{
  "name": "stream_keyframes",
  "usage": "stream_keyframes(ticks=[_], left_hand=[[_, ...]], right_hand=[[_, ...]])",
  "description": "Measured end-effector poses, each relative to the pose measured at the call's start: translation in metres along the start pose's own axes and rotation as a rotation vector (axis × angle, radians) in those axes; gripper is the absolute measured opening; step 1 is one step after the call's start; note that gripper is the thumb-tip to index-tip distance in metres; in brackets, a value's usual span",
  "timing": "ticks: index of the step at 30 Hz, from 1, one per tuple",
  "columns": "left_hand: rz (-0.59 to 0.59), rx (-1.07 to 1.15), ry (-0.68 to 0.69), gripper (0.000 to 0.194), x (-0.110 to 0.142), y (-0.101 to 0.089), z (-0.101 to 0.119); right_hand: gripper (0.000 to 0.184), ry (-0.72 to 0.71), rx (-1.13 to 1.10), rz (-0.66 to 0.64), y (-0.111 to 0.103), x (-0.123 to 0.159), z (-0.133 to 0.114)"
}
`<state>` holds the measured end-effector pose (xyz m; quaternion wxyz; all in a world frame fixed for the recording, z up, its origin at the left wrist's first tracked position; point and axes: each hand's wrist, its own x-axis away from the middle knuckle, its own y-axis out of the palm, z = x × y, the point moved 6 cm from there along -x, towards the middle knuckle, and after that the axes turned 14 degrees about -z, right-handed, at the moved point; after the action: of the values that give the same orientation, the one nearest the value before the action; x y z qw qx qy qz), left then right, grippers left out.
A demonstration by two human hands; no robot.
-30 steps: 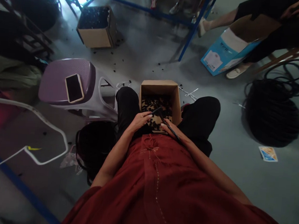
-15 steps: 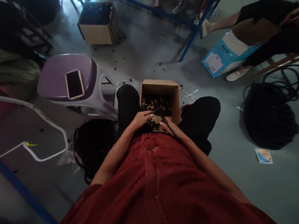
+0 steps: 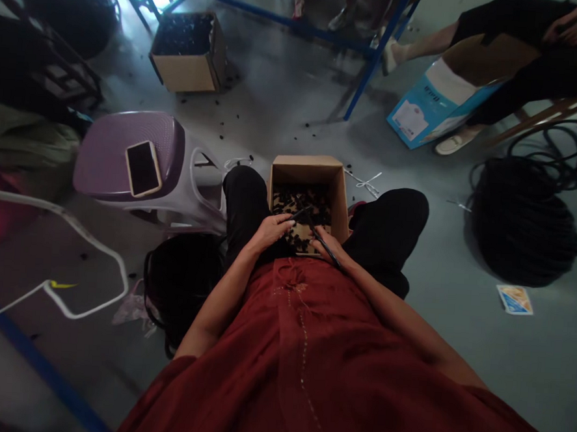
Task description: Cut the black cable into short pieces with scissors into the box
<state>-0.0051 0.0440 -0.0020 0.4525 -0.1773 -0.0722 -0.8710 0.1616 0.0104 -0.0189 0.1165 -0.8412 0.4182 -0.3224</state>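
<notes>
Hands: left hand (image 3: pixel 272 230) pinches a thin dark strip (image 3: pixel 298 213); right hand (image 3: pixel 326 243) is closed on a slender black object (image 3: pixel 322 242), its exact kind too small to tell.
Strip: over the open carton (image 3: pixel 339 203), its far end close to the black object's upper end; whether they touch cannot be told.
Open carton: between the knees (image 3: pixel 247 197), with many small black pieces (image 3: pixel 314 198) scattered inside.
Left side: purple stool (image 3: pixel 104 149) bearing a phone (image 3: pixel 143 169), screen up; black bag (image 3: pixel 181 281) on the floor just beside it.
Right side: bundle of black cord (image 3: pixel 522 224) on the floor, small packet (image 3: pixel 515 299) near it.
Ahead: brown box (image 3: pixel 187 74) full of dark pieces; blue frame (image 3: pixel 361 87); blue-and-white box (image 3: pixel 429 104) beside a seated person's leg (image 3: pixel 423 47).
</notes>
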Motion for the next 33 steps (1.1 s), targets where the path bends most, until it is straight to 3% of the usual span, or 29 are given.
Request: stream_keyframes(ticks=[25, 33], left_hand=[[-0.040, -0.139, -0.036, 0.039, -0.013, 0.010, 0.000], [0.036, -0.172, -0.054, 0.030, -0.013, 0.008, 0.002]], right_hand=[[0.033, 0.062, 0.078, 0.008, 0.000, -0.003, 0.020], [0.030, 0.054, 0.127, 0.021, -0.001, -0.002, 0.020]])
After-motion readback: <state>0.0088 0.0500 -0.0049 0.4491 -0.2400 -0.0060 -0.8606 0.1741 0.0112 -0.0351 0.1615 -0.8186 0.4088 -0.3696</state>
